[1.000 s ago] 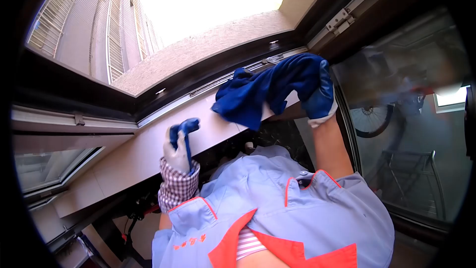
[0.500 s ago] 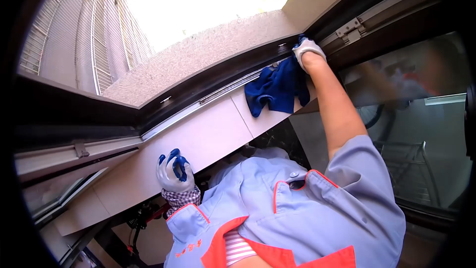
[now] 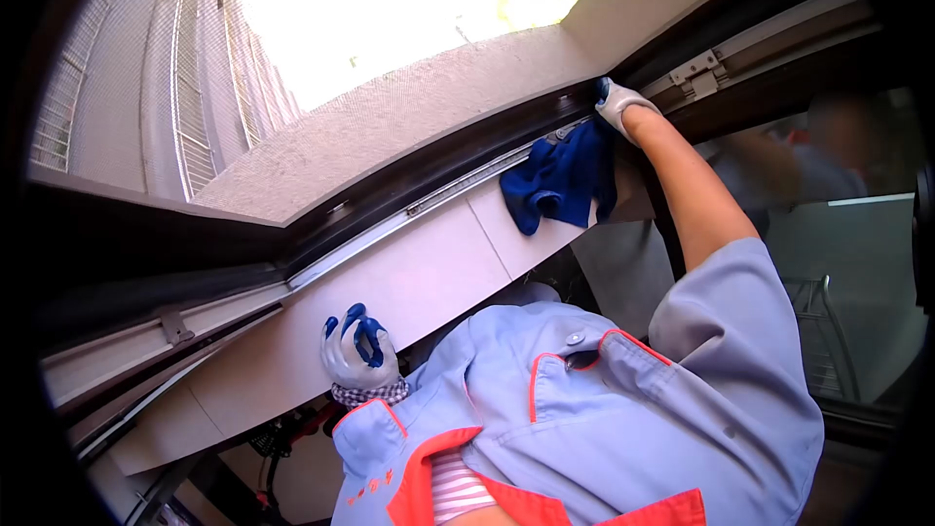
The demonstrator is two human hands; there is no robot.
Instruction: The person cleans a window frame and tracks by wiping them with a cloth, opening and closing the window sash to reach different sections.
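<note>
the right hand (image 3: 623, 107) looks clamped on the navy cloth (image 3: 560, 183), arm stretched, likely because the corner of the window frame (image 3: 438, 175) is far; cloth drapes over the outer edge of the windowsill (image 3: 419, 263). nearer its inner edge, the left hand (image 3: 358, 360) hovers empty, fingers loosely apart.

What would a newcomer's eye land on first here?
Probably the white outdoor glare at the top. Next, the dark blue cloth over the pale sill, just below the gloved right grip. Then the red-trimmed gray-blue shirt filling the lower middle.
</note>
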